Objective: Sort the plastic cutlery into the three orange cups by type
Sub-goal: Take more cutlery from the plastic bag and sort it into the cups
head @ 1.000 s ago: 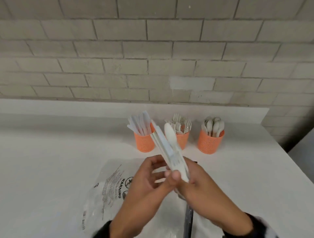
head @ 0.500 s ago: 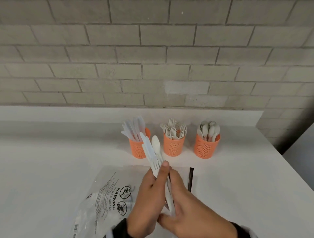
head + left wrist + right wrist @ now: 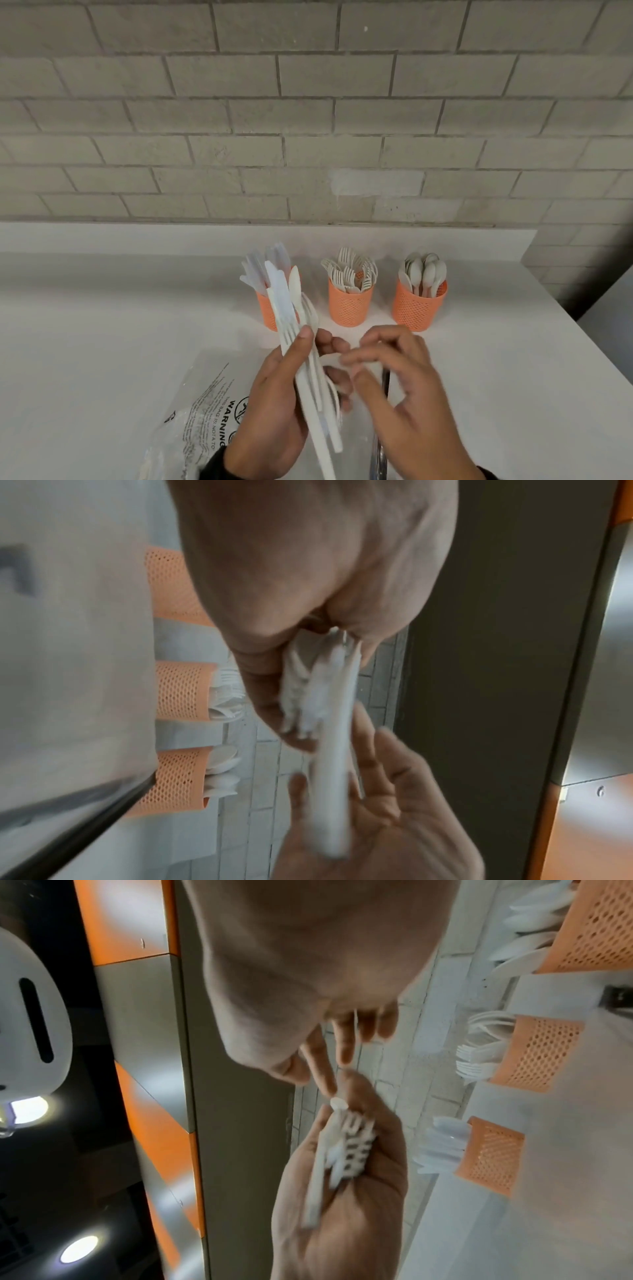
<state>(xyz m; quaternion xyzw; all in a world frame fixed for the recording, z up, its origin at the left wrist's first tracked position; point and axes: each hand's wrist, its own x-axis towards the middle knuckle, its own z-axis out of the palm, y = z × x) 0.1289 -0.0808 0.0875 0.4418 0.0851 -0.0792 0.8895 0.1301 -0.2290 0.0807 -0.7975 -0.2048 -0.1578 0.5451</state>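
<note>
Three orange mesh cups stand in a row at the back of the white counter: knives (image 3: 269, 313) on the left, forks (image 3: 349, 305) in the middle, spoons (image 3: 418, 306) on the right. My left hand (image 3: 320, 342) grips a mixed bundle of white cutlery (image 3: 308, 370), upright and tilted left in front of the knife cup. Knife blades, a spoon bowl and fork tines show in it. My right hand (image 3: 363, 356) is just right of the bundle, blurred, its fingers (image 3: 322, 1064) reaching to the bundle's (image 3: 346, 1148) end. Nothing clearly sits in its grasp.
A crumpled clear plastic bag (image 3: 205, 418) with a printed warning lies on the counter (image 3: 102, 342) under my left forearm. A dark strip (image 3: 385, 380) lies below my right hand. A brick wall backs the counter, whose edge runs down the right side.
Both hands clasped the bundle before. My right hand has come off it and shifted right, leaving the left hand holding the bundle alone, lower and nearer the knife cup.
</note>
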